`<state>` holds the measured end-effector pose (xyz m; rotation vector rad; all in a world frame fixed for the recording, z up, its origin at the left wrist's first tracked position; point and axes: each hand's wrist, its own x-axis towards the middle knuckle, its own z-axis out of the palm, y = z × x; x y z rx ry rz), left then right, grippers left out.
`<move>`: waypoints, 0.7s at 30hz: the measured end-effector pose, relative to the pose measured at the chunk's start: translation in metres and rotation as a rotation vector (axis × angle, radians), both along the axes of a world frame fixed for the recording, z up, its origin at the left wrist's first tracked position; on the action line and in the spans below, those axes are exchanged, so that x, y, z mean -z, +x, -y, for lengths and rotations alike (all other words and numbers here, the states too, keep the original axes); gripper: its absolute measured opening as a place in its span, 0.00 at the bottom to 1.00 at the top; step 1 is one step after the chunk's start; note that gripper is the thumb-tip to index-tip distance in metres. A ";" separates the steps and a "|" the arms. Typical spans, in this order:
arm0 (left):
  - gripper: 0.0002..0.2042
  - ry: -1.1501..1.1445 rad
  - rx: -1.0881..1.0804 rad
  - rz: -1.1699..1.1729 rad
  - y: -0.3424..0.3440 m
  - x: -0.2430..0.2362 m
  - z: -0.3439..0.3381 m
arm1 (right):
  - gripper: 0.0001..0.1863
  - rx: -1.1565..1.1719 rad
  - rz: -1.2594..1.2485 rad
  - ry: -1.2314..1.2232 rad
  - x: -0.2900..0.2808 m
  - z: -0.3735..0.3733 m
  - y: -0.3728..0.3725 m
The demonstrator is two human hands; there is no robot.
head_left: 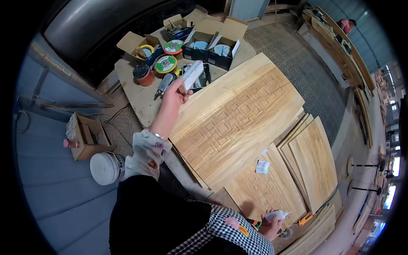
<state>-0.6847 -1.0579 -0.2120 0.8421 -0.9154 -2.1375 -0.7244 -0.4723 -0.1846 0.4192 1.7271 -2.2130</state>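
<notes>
Two-handed hold about the large carved panel (242,114): beyond its far edge, left hand (174,94), fingers closed, grips a white oblong piece (194,75); past its near edge, right hand (270,228), fingers curled, holds a white bottle (276,215); seemingly a holding step, next needing steadiness

Over there the counter (136,98) carries a lidded reddish jar (146,79) at nine o'clock, a grey power tool (166,82) at seven, and open boxes (195,54) at ten, twelve and three.
</notes>
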 end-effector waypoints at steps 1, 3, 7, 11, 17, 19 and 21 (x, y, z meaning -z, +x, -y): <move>0.22 0.024 0.019 0.041 -0.011 0.006 0.010 | 0.20 0.007 0.002 0.009 -0.001 0.001 0.001; 0.22 0.036 0.051 0.157 -0.028 0.011 0.020 | 0.19 0.012 0.003 0.016 -0.004 0.003 0.002; 0.25 -0.408 0.024 0.706 -0.052 0.016 0.031 | 0.19 0.053 0.007 -0.018 0.000 -0.001 0.006; 0.20 -1.183 -0.113 0.803 -0.061 -0.007 -0.005 | 0.20 0.088 -0.008 -0.020 0.002 -0.009 0.016; 0.12 -1.109 0.133 0.124 -0.065 -0.120 -0.099 | 0.20 0.114 0.024 -0.049 -0.012 0.001 0.016; 0.21 -1.255 0.167 -0.088 -0.064 -0.169 -0.138 | 0.20 0.117 0.024 -0.069 -0.006 -0.008 0.020; 0.29 -1.647 0.126 -0.321 -0.067 -0.218 -0.174 | 0.19 0.110 0.010 -0.128 -0.005 -0.013 0.023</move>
